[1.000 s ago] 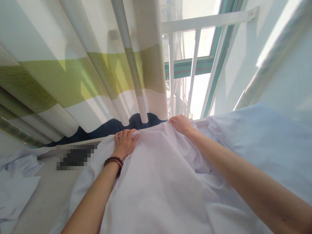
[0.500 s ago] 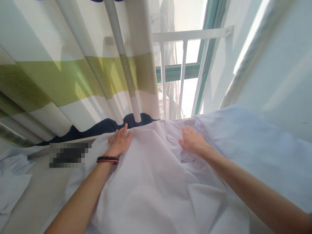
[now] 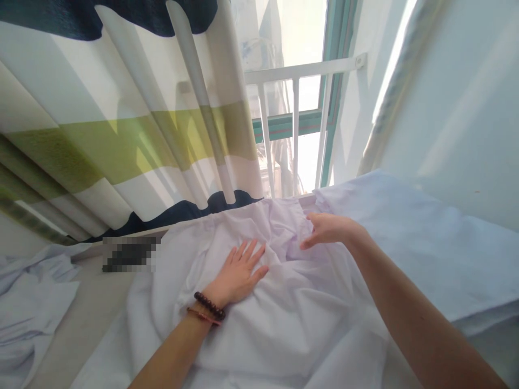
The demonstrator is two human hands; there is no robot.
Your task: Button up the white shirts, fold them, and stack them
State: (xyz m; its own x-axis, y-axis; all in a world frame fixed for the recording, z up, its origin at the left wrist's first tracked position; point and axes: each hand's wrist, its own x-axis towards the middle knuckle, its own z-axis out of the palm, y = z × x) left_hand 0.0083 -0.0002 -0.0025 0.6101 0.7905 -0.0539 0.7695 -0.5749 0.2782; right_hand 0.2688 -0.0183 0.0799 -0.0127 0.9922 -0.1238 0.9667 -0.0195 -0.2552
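A large white cloth [image 3: 259, 329] lies wrinkled across the surface in front of me, its far edge gathered into small puckers. My left hand [image 3: 239, 273] rests flat on its middle, palm down, fingers spread. Dark beads and a thin reddish band circle that wrist. At the cloth's gathered right part is my right hand [image 3: 330, 229], thumb and forefinger apart; its other fingers are mostly hidden. To the right, a flat bluish-white cloth [image 3: 421, 248] extends along the wall.
More crumpled white cloth [image 3: 32, 313] lies at the left, near a blurred-out dark item [image 3: 132, 254]. Behind the surface hang striped curtains [image 3: 121, 146]. A white railing [image 3: 300, 73] crosses the window, and a pale wall [image 3: 466, 124] rises on the right.
My left hand has moved from the cloth's far left edge right and nearer to me. My right hand has turned at the wrist. The cloth is more bunched, and the view has shifted.
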